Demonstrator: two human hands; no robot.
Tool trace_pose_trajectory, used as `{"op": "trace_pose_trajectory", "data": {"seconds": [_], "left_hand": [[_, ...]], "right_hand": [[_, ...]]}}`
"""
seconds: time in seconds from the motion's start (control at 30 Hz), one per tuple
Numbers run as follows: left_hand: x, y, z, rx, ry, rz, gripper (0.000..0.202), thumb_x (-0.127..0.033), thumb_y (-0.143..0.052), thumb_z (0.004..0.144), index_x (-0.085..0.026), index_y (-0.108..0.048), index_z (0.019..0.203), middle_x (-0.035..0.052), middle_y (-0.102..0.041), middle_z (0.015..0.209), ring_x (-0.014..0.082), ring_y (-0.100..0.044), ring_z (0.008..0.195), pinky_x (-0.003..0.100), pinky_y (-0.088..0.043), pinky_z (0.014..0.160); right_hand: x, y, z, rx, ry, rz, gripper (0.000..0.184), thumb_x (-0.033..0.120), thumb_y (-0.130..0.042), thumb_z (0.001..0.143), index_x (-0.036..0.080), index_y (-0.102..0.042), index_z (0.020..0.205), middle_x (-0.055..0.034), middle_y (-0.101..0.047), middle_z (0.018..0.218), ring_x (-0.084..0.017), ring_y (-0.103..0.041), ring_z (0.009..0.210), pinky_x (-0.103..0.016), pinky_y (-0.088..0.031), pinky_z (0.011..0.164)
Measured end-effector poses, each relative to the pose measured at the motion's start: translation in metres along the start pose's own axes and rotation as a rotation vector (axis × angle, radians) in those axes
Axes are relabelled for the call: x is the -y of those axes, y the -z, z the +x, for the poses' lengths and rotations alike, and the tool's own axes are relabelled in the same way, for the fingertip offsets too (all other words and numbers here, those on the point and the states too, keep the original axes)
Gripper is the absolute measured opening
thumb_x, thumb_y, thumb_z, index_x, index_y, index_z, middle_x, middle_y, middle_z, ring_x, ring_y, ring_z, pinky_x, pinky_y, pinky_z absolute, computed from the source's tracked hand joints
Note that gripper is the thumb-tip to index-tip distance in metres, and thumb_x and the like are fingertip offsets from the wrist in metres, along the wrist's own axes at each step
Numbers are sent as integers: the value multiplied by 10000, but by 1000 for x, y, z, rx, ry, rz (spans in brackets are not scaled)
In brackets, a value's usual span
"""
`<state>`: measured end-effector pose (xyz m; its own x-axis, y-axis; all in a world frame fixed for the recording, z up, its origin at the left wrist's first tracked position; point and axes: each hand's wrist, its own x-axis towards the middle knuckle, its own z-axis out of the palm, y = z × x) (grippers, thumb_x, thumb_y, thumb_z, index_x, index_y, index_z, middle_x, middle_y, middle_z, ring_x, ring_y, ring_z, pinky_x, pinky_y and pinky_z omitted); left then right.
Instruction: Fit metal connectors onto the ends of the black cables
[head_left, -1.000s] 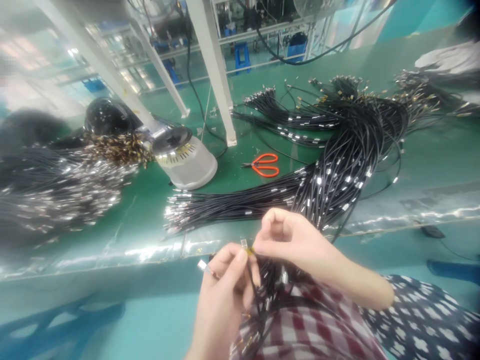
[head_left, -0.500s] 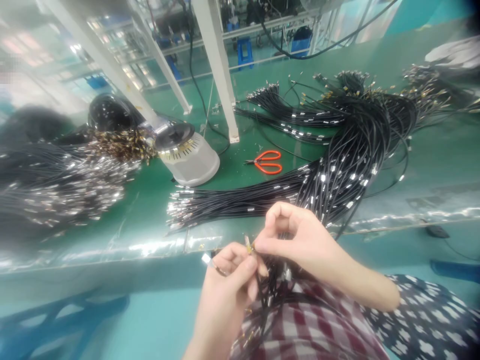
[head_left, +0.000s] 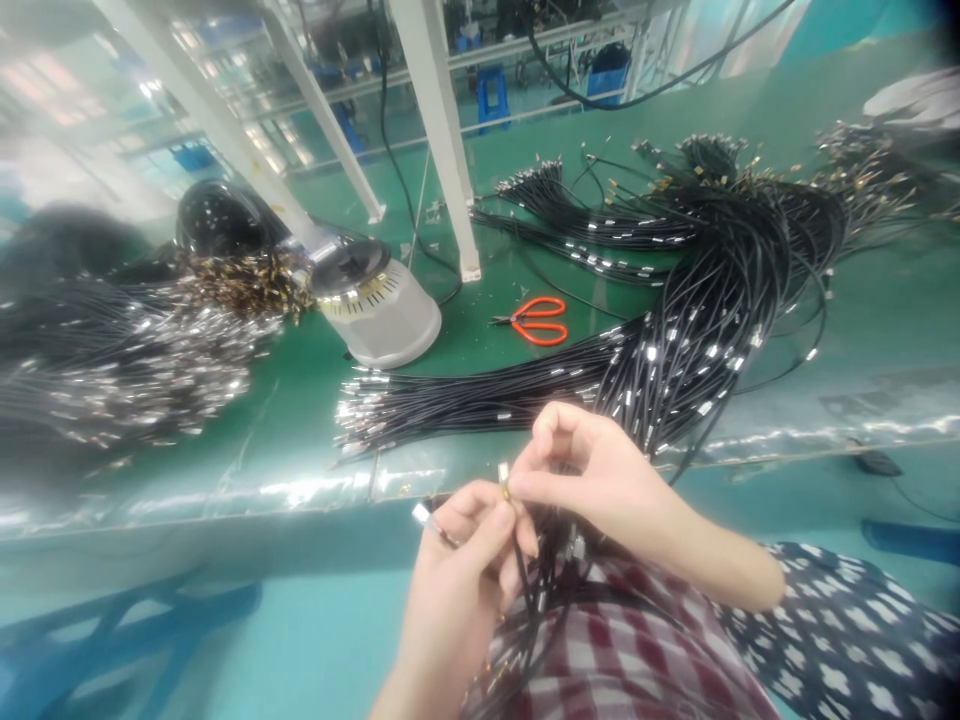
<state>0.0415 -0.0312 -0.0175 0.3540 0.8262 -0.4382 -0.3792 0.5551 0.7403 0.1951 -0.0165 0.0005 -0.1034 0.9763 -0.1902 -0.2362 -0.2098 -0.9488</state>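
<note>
At lower centre of my remote view, the left hand (head_left: 463,565) pinches a black cable (head_left: 522,572) below its shiny tip (head_left: 503,473), seemingly for steadiness; whether the right hand (head_left: 592,462), fingers narrowed alongside, grips it I can't tell.

A cable bundle (head_left: 469,403) lies between my right hand (head_left: 592,460) and the scissors (head_left: 536,322); I have room above it, but 1 grey device (head_left: 394,325) blocks the left.

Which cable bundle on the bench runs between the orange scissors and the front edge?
The bundle just beyond the right hand, silvery ends pointing left; others lie farther back or to either side.
</note>
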Motion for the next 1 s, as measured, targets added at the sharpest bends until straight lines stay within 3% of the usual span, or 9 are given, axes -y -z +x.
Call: {"op": "trace_pose_trajectory", "data": {"seconds": [0.2, 0.5, 0.8, 1.0], "left_hand": [[-1, -3, 1, -90, -63, 60, 224, -239, -730, 766, -150, -564, 644, -28, -624, 542, 30, -437, 328, 132, -298, 340], [2, -7, -2, -194, -136, 198, 210, -212, -715, 774, -148, -556, 652, -18, -636, 559, 39, -466, 364, 135, -331, 359], [1, -5, -2, -200, -150, 133, 227, -224, -718, 771, -160, -536, 651, -25, -645, 583, 50, -476, 348, 136, -347, 321], [0, -9, -2, -193, -138, 149, 226, -219, -719, 766, -163, -531, 653, -29, -640, 552, 49, -462, 324, 127, -331, 297]], "right_hand": [[8, -2, -5, -95, 23, -139, 297, 66, -717, 691, 192, -448, 690, 42, -660, 635, -103, -607, 613, -215, -487, 609], [14, -3, -11, -124, 89, -274, 276, 14, -678, 685, 191, -468, 669, 47, -643, 640, -105, -597, 624, -210, -473, 600], [13, 4, -8, -144, 92, -238, 263, 69, -707, 701, 188, -474, 679, 25, -658, 665, -107, -587, 633, -230, -477, 629], [12, 7, -12, -76, 53, -59, 261, 126, -726, 718, 191, -473, 718, 15, -663, 711, -109, -588, 666, -248, -479, 659]]}}
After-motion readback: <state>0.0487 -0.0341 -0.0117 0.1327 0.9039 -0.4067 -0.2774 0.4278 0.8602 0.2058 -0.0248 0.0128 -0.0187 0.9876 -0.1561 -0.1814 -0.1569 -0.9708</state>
